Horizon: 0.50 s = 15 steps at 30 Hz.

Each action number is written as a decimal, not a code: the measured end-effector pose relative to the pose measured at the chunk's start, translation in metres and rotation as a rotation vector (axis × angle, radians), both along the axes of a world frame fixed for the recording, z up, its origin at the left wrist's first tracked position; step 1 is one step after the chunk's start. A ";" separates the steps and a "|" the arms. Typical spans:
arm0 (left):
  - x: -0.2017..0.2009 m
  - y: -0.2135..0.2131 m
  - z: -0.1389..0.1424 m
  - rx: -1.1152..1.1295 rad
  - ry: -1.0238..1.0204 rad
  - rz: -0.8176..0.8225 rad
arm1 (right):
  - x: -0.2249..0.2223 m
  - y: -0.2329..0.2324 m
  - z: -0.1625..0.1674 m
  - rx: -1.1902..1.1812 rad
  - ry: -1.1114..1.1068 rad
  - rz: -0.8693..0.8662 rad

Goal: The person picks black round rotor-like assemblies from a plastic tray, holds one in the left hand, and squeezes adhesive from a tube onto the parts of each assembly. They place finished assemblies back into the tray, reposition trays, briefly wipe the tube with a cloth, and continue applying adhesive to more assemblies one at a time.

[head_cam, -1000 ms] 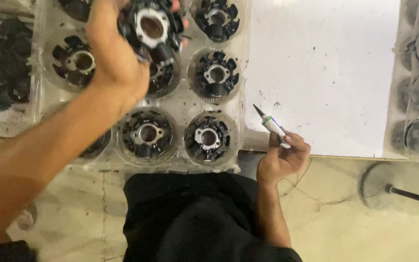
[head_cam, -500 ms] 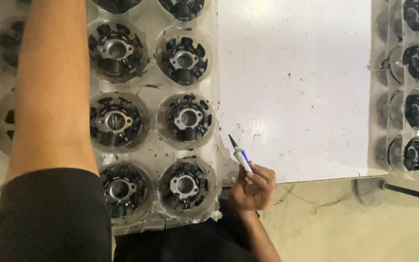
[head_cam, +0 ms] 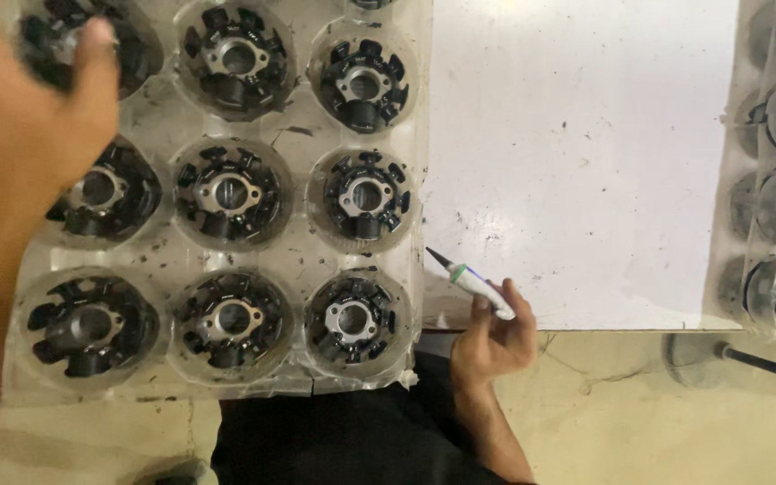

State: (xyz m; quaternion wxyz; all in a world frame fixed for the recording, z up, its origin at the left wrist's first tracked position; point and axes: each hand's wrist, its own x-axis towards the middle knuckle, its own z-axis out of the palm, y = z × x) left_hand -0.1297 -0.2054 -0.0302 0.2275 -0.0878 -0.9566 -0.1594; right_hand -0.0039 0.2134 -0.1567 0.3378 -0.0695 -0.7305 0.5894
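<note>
My left hand (head_cam: 20, 153) is blurred at the upper left, over a clear plastic tray (head_cam: 298, 260). Its thumb lies across a black ring-shaped part (head_cam: 132, 45) in the tray's top left well; whether it grips that part is unclear. The other wells hold several more black ring-shaped parts with metal hubs, such as one in the middle (head_cam: 231, 193). My right hand (head_cam: 491, 341) is below the tray's right corner. It holds a white pen-like tool (head_cam: 473, 283) with a green band and a black tip that points up and left.
A white board (head_cam: 586, 135) with dark specks lies right of the tray. Another clear tray (head_cam: 765, 180) of black parts runs along the right edge. A dark rod (head_cam: 765, 364) lies on the beige floor. My black clothing (head_cam: 343, 440) fills the bottom.
My left hand had lifted a black part, then reached far forward; now it is back over the top left well. The view moved closer. The right hand kept the tool.
</note>
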 end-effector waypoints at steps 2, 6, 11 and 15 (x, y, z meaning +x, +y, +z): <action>0.037 -0.013 -0.005 0.183 -0.052 0.012 | -0.007 0.002 0.007 -0.226 -0.022 0.131; 0.078 -0.018 -0.006 0.333 -0.092 0.013 | -0.029 -0.006 0.019 -0.719 -0.109 0.339; 0.063 -0.012 0.016 -0.080 0.057 -0.121 | -0.035 -0.011 0.029 -0.797 -0.120 0.320; -0.016 0.004 0.017 -0.160 -0.082 -0.134 | -0.023 -0.002 0.034 -0.743 -0.042 0.276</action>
